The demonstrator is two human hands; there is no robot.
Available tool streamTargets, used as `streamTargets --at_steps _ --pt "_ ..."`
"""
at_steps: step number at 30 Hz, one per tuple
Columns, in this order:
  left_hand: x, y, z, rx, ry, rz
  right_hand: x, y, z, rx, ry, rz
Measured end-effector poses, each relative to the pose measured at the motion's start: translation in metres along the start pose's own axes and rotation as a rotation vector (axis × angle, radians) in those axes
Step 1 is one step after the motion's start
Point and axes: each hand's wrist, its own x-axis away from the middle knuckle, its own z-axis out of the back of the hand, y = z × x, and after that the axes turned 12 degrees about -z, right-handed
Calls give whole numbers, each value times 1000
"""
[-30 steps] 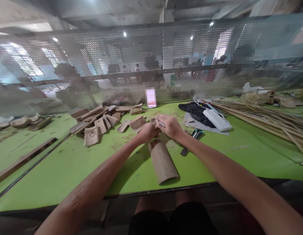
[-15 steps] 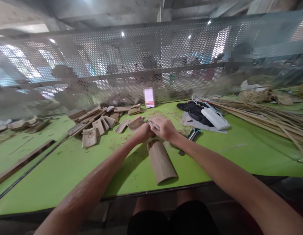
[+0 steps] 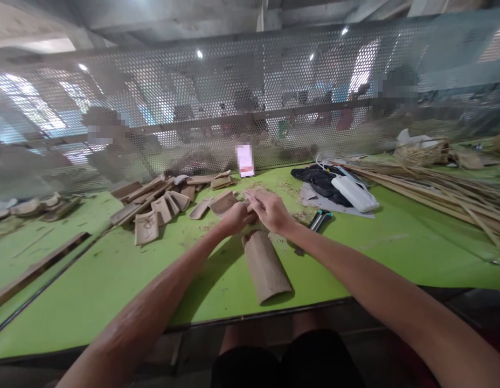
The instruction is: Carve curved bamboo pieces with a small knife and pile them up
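My left hand (image 3: 238, 217) and my right hand (image 3: 271, 209) meet over the middle of the table, fingers curled closed against each other. Whatever they grip is small and mostly covered by the fingers, so I cannot make it out. Just below them, on the green table (image 3: 212, 293), a half-round length of bamboo (image 3: 266, 267) lies with its curved side up. To the right, partly behind my right forearm, is a utility knife (image 3: 319, 220) with a dark and teal body. Pale shavings (image 3: 288, 189) are scattered around both hands.
Cut bamboo pieces (image 3: 147, 226) are heaped at the left, with a long wooden strip (image 3: 40, 267) farther out. A phone (image 3: 245, 160) stands against the perforated screen (image 3: 217, 97). On the right lie a white power bank (image 3: 355, 194), dark cloth (image 3: 318, 183) and long bamboo strips (image 3: 428, 194).
My right hand's fingers have shifted slightly up and left over my left hand. A pale thing glimpsed in its grip earlier is now largely covered. The bamboo on the table stays put.
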Motion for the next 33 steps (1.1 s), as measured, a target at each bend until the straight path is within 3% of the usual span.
streamTargets --at_steps 6,12,18,24,29,33 --pt "-2 -3 -1 -16 -18 20 1 -3 0 105 46 -71" --pt "-5 -1 -3 -12 105 74 -4 -4 -1 56 13 97" --pt "-3 -1 -1 14 17 46 -5 3 -5 54 69 -125" --pt "-1 0 0 -4 28 43 -2 -4 0 29 13 16" --pt "1 -2 -1 73 -12 58 -2 0 1 59 70 -165" --pt "1 -1 -1 40 46 71 -3 -4 1 7 39 -26"
